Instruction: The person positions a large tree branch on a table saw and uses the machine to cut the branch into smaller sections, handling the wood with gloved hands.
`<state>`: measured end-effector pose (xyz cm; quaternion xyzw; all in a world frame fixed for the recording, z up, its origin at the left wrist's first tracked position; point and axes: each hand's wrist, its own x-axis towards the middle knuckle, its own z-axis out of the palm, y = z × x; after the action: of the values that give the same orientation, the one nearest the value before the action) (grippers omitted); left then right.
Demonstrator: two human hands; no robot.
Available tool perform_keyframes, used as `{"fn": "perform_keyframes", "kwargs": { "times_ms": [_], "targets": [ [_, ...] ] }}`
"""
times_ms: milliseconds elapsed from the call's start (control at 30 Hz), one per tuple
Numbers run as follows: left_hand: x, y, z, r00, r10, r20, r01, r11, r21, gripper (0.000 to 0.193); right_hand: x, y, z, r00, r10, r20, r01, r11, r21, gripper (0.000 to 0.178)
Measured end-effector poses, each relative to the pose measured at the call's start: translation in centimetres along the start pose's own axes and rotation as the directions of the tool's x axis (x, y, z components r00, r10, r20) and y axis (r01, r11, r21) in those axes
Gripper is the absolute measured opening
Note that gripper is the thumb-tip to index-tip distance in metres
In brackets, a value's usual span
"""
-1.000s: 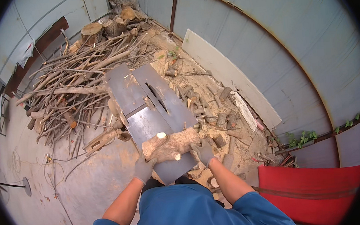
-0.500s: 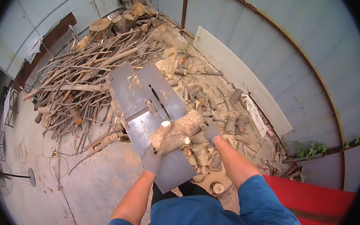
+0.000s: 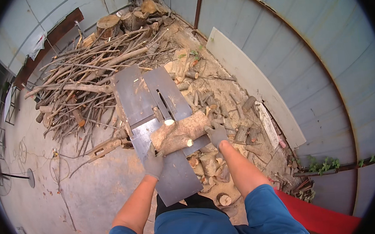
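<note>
A thick log (image 3: 181, 133) with pale cut knot stubs lies crosswise over a grey metal saw table (image 3: 177, 181). My left hand (image 3: 153, 163), in a grey glove, is closed on the log's left end. At its right end my right hand (image 3: 216, 133), gloved too, grips the bark and cut face. Just beyond the log, a long dark slot (image 3: 163, 102) runs through the table top. The log covers the near end of this slot. Whether a blade stands in it I cannot make out.
A big heap of branches (image 3: 85, 76) lies beyond the table on the left, with stumps (image 3: 109, 26) behind it. Cut log pieces (image 3: 241, 130) litter the ground on the right, beside a leaning pale board (image 3: 251, 83). A red sheet (image 3: 318, 212) is at lower right.
Both hands have shifted the log slightly away from me, nearer the slot; it now covers the slot's near end. The grip has stayed the same. The view has moved a little.
</note>
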<state>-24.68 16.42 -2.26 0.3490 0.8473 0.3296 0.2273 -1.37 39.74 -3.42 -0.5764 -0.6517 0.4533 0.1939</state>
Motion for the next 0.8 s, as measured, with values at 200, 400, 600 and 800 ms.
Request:
{"fn": "perform_keyframes", "kwargs": {
  "times_ms": [200, 400, 600, 800],
  "targets": [
    [1.0, -1.4, 0.4, 0.999, 0.034, 0.006, -0.034, 0.999, -0.026, 0.067, 1.4, 0.6, 0.9, 0.995, -0.082, -0.058, 0.071, 0.983, -0.17, 0.046],
    [1.5, -1.1, 1.0, 0.998, 0.045, -0.039, -0.045, 0.999, -0.019, 0.059, 1.6, -0.4, -0.1, 0.988, -0.156, -0.012, 0.152, 0.974, -0.166, 0.053],
    [2.4, 0.4, 0.5, 0.999, 0.029, -0.025, -0.029, 1.0, 0.003, 0.055, 1.9, -1.2, -0.2, 0.994, -0.063, -0.084, 0.049, 0.985, -0.166, 0.052],
    [2.5, 1.4, -0.4, 0.999, -0.009, -0.043, 0.01, 0.999, 0.03, 0.053, 1.7, -3.3, 0.4, 0.996, -0.052, -0.072, 0.042, 0.991, -0.13, 0.054]
  ]
}}
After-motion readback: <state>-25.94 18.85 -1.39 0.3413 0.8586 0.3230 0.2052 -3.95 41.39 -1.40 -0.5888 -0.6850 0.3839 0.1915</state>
